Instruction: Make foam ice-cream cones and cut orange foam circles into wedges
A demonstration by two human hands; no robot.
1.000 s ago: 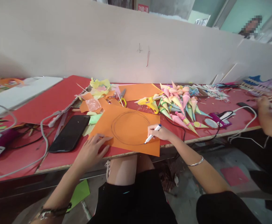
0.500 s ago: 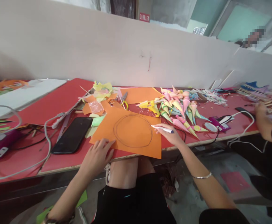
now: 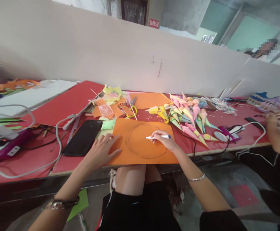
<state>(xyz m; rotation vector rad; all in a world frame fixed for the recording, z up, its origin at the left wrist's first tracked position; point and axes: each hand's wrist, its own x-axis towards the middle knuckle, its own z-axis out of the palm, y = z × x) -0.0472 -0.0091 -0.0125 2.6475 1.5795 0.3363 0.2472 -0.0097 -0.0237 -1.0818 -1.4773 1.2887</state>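
Observation:
An orange sheet of paper lies at the table's front edge, with a large circle drawn on it in dark, doubled lines. My right hand is closed around a white marker with a dark blue end. Its tip points left, over the inside of the circle; whether it touches the paper I cannot tell. On the sheet's left edge rests my left hand, fingers spread. A black phone lies just left of that hand. Behind the sheet are a yellow glue gun and yellow-handled scissors.
Pastel paper cones are piled at the back right. Paper scraps and a red board lie back left. Purple power strips with white cables sit on both sides. A co-worker's hand holds sticks at far right.
My right hand has moved the marker from the circle's right edge to inside it. The orange sheet has turned straighter to the table edge. My left fingers have spread wider.

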